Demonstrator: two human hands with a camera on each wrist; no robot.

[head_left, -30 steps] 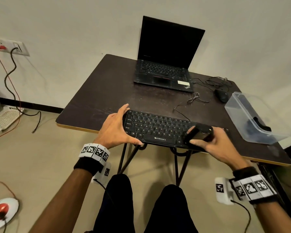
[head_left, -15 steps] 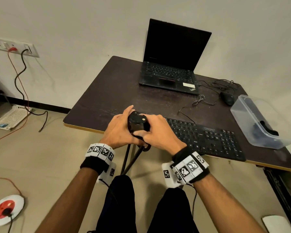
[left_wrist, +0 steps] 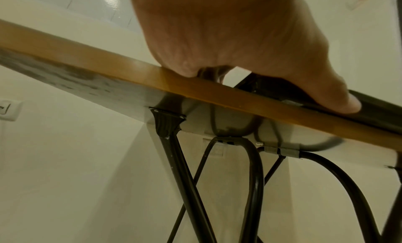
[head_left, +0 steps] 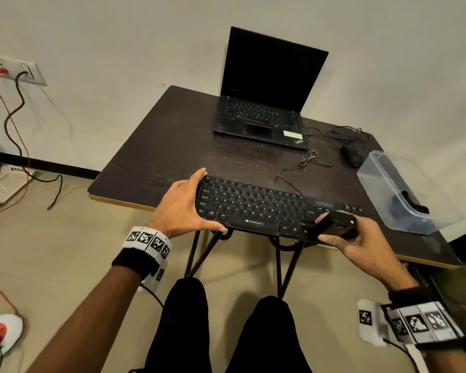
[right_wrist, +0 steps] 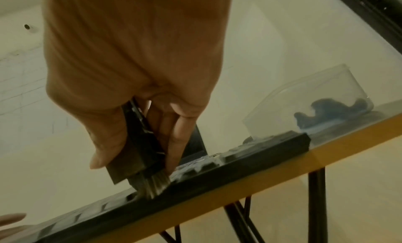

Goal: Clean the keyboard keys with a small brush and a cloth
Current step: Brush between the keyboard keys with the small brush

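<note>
Right wrist view, fingers: thumb and fingertips (right_wrist: 174,143) of the right hand (head_left: 366,246) clamp a small black brush (right_wrist: 139,153), lower centre of the frame; bristles splayed into the keys at the near edge of the keyboard (head_left: 256,208)

Left fingers: left hand (head_left: 180,208) spread flat, fingers straight, bracing the keyboard's left end, centre-left of the head frame; thumb along the front edge; grasping nothing

Keyboard: lies along the near edge of the table (head_left: 172,146), mid-frame; brush sits over its right part

Step in hand (judgement): brushing the right-hand key block; cloth pass not yet done

How to do it well: keep bristle tips in the gaps, not flat on the caps; short strokes along each row; light pressure, bristles are already bending; sweep debris toward the table edge; keep the left hand pressing so the board does not skate

Cloth: probably the dark blue bundle in the clear tub (head_left: 404,195), right of frame; cannot tell for sure

Risk: keyboard is close to the table lip; push away from it, not toward
</note>
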